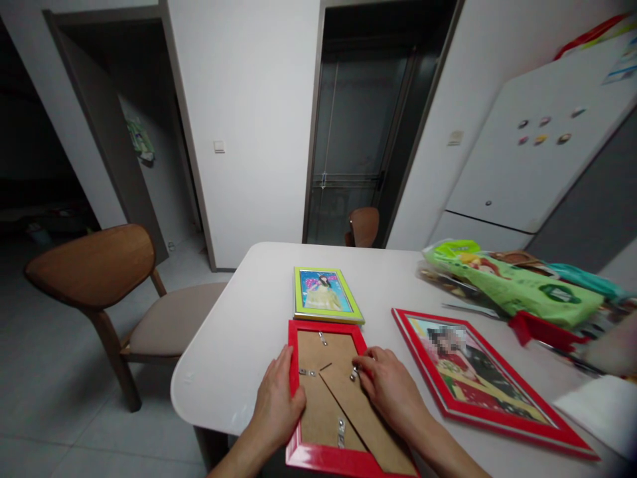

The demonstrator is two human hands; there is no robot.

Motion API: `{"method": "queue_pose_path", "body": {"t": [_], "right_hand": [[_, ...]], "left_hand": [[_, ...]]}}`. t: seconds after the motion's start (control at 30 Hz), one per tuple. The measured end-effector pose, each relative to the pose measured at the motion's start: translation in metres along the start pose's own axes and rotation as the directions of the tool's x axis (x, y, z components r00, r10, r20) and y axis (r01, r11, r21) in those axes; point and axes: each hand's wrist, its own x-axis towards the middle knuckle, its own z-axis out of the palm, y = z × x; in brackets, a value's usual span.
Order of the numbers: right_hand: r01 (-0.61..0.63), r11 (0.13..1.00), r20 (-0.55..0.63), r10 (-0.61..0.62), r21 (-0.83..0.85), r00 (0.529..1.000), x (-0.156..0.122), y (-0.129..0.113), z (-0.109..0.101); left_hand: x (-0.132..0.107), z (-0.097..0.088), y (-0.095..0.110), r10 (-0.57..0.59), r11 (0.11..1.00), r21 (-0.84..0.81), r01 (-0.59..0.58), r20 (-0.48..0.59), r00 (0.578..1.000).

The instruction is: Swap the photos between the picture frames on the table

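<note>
The red frame (326, 459) lies face down at the near edge of the desk (239, 345), its brown board (318, 405) showing. A dark slanting line crosses the board, and metal clips (341, 431) sit along its four sides. Both hands are on it: the left hand (279, 398) holds the left edge, thumb over the inner rim, and the right hand (391, 388) has thumb and fingers drawn narrow at the right clip; whether they pinch it, I cannot tell. Just past the far end lies a green frame (355, 307), face up, with a figure in a yellow dress. To the right, well clear of the right hand, is a second red frame (492, 415), also face up, its picture partly pixelated. Beyond that, on the desk's right side, are a green packet (522, 285), a small red thing (545, 328) and a white sheet (597, 405). A wooden chair (99, 262) stands to the left; a white fridge (512, 166) with magnets (541, 139) stands behind, on the right
</note>
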Motion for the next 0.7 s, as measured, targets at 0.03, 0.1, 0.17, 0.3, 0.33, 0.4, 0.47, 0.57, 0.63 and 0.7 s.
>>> {"method": "queue_pose_path", "body": {"t": [0.03, 0.1, 0.17, 0.3, 0.33, 0.4, 0.47, 0.57, 0.63, 0.7], "right_hand": [[0.016, 1.0, -0.02, -0.016, 0.012, 1.0, 0.0, -0.006, 0.0], [0.074, 0.994, -0.035, -0.072, 0.08, 0.997, 0.003, -0.022, 0.003], [0.143, 0.976, 0.003, -0.146, 0.163, 0.989, 0.008, -0.041, 0.008], [0.131, 0.973, 0.082, -0.149, 0.191, 0.986, 0.023, -0.067, 0.024], [0.113, 0.976, 0.077, -0.129, 0.184, 0.989, 0.026, -0.068, 0.027], [0.089, 0.981, 0.053, -0.1, 0.175, 0.994, 0.031, -0.064, 0.031], [0.068, 0.984, 0.031, -0.075, 0.167, 0.997, 0.035, -0.054, 0.032], [0.003, 0.989, -0.001, -0.003, 0.148, 1.0, 0.042, -0.038, 0.032], [-0.035, 0.99, -0.011, 0.037, 0.136, 0.999, 0.046, -0.03, 0.034], [-0.052, 0.99, -0.011, 0.054, 0.133, 0.998, 0.05, -0.026, 0.037]], "left_hand": [[0.0, 0.001, -0.001, 0.011, 1.0, 0.012, -0.011, -0.003, 1.0], [0.0, 0.002, -0.002, 0.034, 0.999, 0.041, -0.034, -0.012, 0.999], [0.001, 0.004, -0.003, 0.045, 0.997, 0.066, -0.043, -0.022, 0.999], [0.002, 0.005, -0.004, 0.038, 0.995, 0.095, -0.035, -0.025, 0.999], [0.001, 0.005, -0.004, 0.039, 0.995, 0.097, -0.036, -0.023, 0.999], [0.001, 0.004, -0.003, 0.036, 0.995, 0.097, -0.035, -0.015, 0.999], [0.001, 0.003, -0.002, 0.024, 0.995, 0.092, -0.023, -0.003, 1.0], [0.0, 0.003, -0.002, 0.012, 0.997, 0.08, -0.012, 0.003, 1.0], [0.001, 0.004, -0.002, 0.019, 0.997, 0.077, -0.018, -0.001, 1.0], [0.001, 0.004, -0.003, 0.023, 0.997, 0.078, -0.023, -0.005, 1.0]]}}
